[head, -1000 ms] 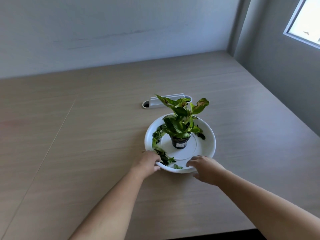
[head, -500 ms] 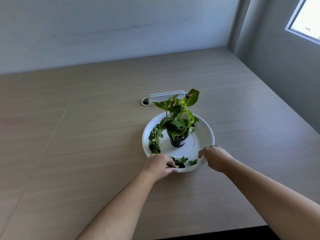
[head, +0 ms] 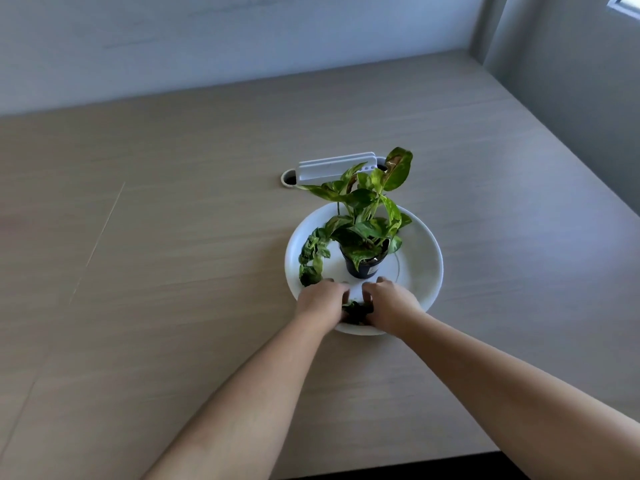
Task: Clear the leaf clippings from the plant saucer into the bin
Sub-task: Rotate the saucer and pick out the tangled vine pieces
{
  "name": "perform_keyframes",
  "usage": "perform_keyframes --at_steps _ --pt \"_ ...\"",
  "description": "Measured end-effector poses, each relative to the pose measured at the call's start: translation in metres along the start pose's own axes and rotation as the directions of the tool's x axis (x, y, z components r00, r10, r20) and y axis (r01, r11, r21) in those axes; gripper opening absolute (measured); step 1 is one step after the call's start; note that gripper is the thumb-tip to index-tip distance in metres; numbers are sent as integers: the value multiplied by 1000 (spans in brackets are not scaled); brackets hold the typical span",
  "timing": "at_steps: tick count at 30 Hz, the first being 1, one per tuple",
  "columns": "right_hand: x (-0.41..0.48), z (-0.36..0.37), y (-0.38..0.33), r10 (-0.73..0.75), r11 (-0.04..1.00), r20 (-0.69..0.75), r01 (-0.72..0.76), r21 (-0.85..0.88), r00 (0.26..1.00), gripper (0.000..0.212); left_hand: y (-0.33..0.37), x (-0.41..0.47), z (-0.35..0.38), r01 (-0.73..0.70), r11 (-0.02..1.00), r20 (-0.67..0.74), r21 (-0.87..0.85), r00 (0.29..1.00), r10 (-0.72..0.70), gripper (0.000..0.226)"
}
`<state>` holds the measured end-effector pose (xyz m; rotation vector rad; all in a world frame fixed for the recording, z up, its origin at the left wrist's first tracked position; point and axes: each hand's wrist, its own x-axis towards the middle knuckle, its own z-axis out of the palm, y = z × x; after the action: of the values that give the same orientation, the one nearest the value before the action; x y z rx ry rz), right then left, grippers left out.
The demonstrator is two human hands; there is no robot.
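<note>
A small dark clump of leaf clippings (head: 356,310) lies at the near edge of the white plant saucer (head: 424,268), gathered between the person's two hands. The left hand (head: 320,301) presses in from the left with its fingers curled around the pile, and the right hand (head: 389,301) closes in from the right in the same way, so both hands are cupped together on the clump; how firmly the clippings are gripped cannot be told. A further band of clippings (head: 311,256) curves along the saucer's left inner side, from beside the pot down toward the left hand. In the middle of the saucer stands a small black pot (head: 363,266), upright, holding a green and yellow variegated plant (head: 367,206) whose leaves reach up and back over the far rim. The saucer rests on a light wooden table (head: 173,271). Just behind the plant, a white cable-port cover (head: 332,169) is set into the tabletop. A pale wall (head: 242,36) runs along the table's far edge, and both bare forearms stretch in from the bottom of the view.
</note>
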<state>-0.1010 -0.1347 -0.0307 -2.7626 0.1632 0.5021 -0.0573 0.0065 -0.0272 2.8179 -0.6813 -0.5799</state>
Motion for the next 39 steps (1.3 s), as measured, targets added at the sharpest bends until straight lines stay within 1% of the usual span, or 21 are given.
perform_keyframes --at_steps 3,5,7,14,19,24,29,33,36,39 --pt "1 -2 7 -1 997 21 0 76 1000 15 -1 1 4 6 996 8 -92 1000 -6 11" --pt "0 -6 12 23 986 0 -23 164 1000 17 -2 2 4 24 990 12 -139 1000 -23 8" --pt "-2 -13 15 39 971 -15 -34 236 999 22 -3 1 2 41 982 -18 -184 999 -45 6" --pt "-7 -32 10 76 958 -53 -58 281 996 27 -7 -6 -13 43 967 -101 -250 992 -70 10" --pt "-11 -36 9 108 943 -103 -69 326 989 22 -7 -13 -20 39 956 -136 -289 987 -81 14" --pt "-19 -42 13 160 921 -150 -93 378 976 18 -1 -18 -24 39 926 -158 -376 982 -106 13" --pt "-39 -62 35 288 849 -222 -141 510 931 13 29 -18 -25 -50 916 -183 -398 983 -26 12" --pt "-70 -89 72 375 791 -288 -142 595 881 12 77 -17 -24 -125 906 -173 -404 983 59 10" --pt "-109 -112 117 462 757 -308 -189 626 832 9 135 -14 -28 -219 894 -183 -391 970 158 10" --pt "-161 -129 176 543 730 -332 -238 641 771 8 209 -9 -30 -328 876 -193 -354 942 275 8"
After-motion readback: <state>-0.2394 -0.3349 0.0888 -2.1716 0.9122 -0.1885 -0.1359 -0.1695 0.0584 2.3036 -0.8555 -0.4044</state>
